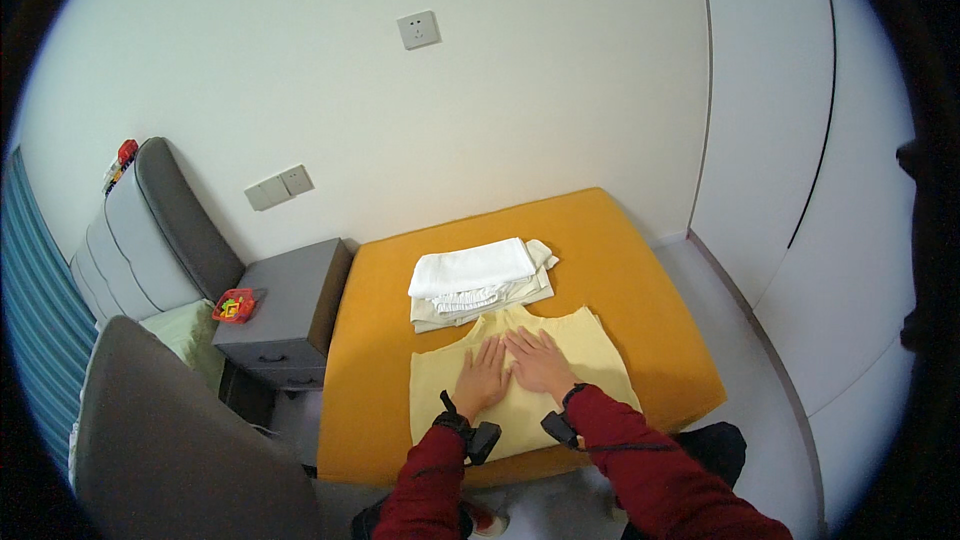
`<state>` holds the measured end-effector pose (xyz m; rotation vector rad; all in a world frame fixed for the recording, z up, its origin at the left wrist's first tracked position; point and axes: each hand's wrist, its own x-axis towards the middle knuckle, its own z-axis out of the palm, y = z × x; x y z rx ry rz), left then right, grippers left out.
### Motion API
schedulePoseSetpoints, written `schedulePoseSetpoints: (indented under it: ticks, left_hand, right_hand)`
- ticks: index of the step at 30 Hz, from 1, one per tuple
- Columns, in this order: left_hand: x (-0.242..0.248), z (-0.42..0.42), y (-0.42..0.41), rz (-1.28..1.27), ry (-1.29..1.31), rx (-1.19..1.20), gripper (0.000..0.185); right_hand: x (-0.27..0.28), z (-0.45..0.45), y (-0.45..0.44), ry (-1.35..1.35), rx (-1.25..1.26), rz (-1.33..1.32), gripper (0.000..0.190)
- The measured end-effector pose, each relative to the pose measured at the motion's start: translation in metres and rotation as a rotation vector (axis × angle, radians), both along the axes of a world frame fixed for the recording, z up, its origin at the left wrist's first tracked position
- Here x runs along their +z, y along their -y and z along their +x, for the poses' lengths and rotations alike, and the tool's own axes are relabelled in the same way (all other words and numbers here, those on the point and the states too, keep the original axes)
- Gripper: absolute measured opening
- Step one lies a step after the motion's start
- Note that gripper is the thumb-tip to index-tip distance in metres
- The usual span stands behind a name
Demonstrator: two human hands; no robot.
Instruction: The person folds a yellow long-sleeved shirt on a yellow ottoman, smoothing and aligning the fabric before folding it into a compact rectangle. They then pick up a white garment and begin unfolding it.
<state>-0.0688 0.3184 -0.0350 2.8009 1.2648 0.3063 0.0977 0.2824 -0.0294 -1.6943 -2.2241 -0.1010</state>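
A pale yellow garment lies spread out on an orange upholstered bench. Flat on the upper middle of this cloth rests my left hand, palm down. My right hand presses down beside it, its fingertips close to those of the left. Neither hand grips anything, and the fingers are slightly apart. Just beyond the garment's neckline sits a stack of folded clothes, with a white folded piece on top and a cream folded piece beneath. Both wrists carry black strapped devices.
To the left stands a grey nightstand holding a small red basket of colourful pieces. A grey padded bed end rises at lower left. White cabinet doors line the right side, and a wall with sockets closes the far side.
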Motion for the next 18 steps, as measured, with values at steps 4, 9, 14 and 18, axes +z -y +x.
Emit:
schedulePoseSetpoints:
  ticks: [4, 9, 14, 18]
  left_hand:
    - [-0.004, 0.005, -0.026, -0.015, 0.036, 0.022, 0.06]
    - [-0.01, 0.008, -0.043, 0.048, 0.072, 0.053, 0.058]
    - [-0.01, 0.009, -0.054, 0.066, 0.101, 0.086, 0.057]
    - [-0.011, 0.01, -0.054, 0.122, 0.092, 0.204, 0.058]
  right_hand:
    - [-0.003, -0.003, -0.024, -0.007, -0.064, -0.015, 0.053]
    - [-0.007, -0.003, -0.043, -0.008, -0.069, 0.023, 0.051]
    - [-0.008, 0.0, -0.051, -0.063, -0.069, 0.048, 0.048]
    - [-0.005, -0.001, -0.053, -0.118, -0.146, 0.038, 0.046]
